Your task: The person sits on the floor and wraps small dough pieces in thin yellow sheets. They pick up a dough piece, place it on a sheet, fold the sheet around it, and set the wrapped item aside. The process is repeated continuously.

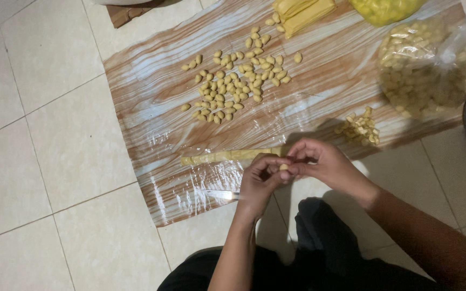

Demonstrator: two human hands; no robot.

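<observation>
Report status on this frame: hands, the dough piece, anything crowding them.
Left hand and right hand pinch one small dough piece together. Dough roll lies just beyond; knife beside left hand. Nothing obstructing.

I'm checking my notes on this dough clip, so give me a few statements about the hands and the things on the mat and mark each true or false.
1. Both hands pinch one small dough piece between their fingertips. True: the left hand and right hand meet on it.
2. The long dough strip lies on the bare floor tiles. False: it lies on the plastic-covered mat.
3. A knife lies on the mat near the left hand. True.
4. The shaped dough pieces are stacked in a bowl. False: they are spread loose on the mat.
5. A clear plastic bag holds pale pieces. True.
</observation>
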